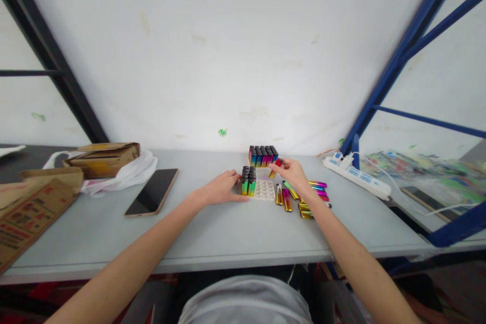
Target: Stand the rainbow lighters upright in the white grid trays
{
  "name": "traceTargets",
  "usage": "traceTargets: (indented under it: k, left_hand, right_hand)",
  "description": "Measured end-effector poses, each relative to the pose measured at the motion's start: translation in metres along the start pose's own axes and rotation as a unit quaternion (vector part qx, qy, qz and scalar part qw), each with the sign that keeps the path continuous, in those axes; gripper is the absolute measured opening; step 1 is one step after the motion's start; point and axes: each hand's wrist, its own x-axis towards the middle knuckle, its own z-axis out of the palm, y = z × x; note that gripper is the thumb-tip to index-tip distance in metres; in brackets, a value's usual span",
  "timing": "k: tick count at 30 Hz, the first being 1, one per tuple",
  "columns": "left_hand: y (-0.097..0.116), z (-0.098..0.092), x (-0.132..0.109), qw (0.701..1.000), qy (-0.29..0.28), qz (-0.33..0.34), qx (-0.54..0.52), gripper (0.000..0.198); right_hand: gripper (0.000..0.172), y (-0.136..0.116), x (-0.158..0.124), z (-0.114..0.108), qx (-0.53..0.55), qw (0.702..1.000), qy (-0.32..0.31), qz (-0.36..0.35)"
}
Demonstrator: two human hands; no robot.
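Observation:
A white tray with round holes lies on the table; several green-yellow lighters stand upright in its left part. My left hand is at the tray's left edge, thumb and fingers apart around the standing lighters. Above the tray's back right corner, my right hand holds a red and gold lighter between its fingertips. Behind the tray stands a full block of blue-purple lighters. Loose shiny lighters lie to the right, partly under my right forearm.
On the left lie a phone, a white plastic bag and cardboard boxes. A white power strip with cables is at the right, beside a blue metal frame. The wall rises behind the table.

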Motion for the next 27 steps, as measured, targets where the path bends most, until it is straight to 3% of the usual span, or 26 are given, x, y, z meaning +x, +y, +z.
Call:
traceTargets:
  k: [4,10,18,23,27]
  left_hand:
    - [-0.001,0.001,0.000,1.000,0.002,0.001,0.001,0.066]
    - [-0.001,0.002,0.001,1.000,0.002,0.004,0.003,0.067]
    - [0.002,0.000,-0.001,1.000,-0.009,0.004,0.010,0.066]
    - [0.001,0.001,-0.001,1.000,-0.003,0.001,0.005,0.068]
    - [0.001,0.000,-0.001,1.000,-0.002,0.004,0.003,0.068]
  right_hand:
    - [0.060,-0.009,-0.006,0.010,0.054,0.997,-0.058,-0.013]
    - [0.054,-0.028,-0.020,0.023,0.212,0.966,-0.145,0.029]
    - [0.072,-0.035,-0.024,0.041,0.259,0.951,-0.105,0.129]
    - [0.061,-0.035,-0.025,0.043,0.254,0.952,-0.054,0.159]
    - [0.052,-0.034,-0.026,0.043,0.236,0.956,-0.058,0.165]
